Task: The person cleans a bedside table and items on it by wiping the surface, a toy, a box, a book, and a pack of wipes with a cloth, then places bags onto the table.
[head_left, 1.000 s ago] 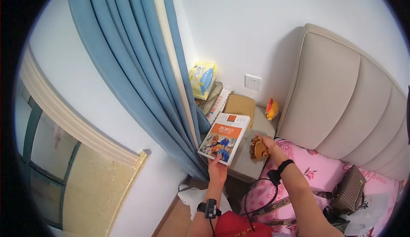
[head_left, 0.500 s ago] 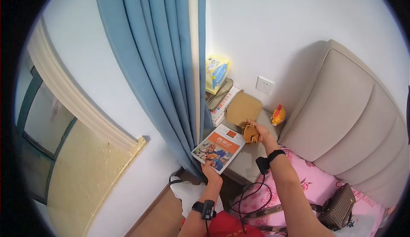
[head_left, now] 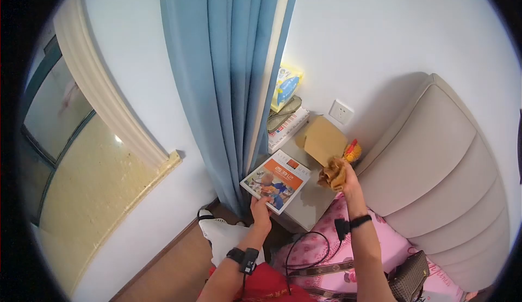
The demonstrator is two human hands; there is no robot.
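Observation:
My left hand [head_left: 261, 213] grips the near edge of a flat white box or book [head_left: 278, 179] with an orange picture front and Chinese lettering. It is held tilted above the front of a bedside table [head_left: 305, 207]. Crumpled brown paper [head_left: 332, 173] is gripped in my right hand [head_left: 353, 181], over the table's bed side. Just beyond it a tan cardboard piece [head_left: 324, 140] lies partly hidden behind the paper. A yellow toy figure [head_left: 353, 152] with a red part sits close past my right fingers, partly covered by them.
At the back of the table are a yellow-and-blue packet [head_left: 287, 88], a patterned pouch [head_left: 285, 113] and a white printed box [head_left: 288, 131]. A blue curtain [head_left: 217, 73] hangs left. The padded headboard [head_left: 435, 155], pink bedding [head_left: 383, 228] and a brown handbag [head_left: 409, 275] are right.
My right hand has moved slightly right with the brown paper, which looks more bunched, and is nearer the toy. The cardboard is tilted differently. My left hand keeps its hold; the view has shifted.

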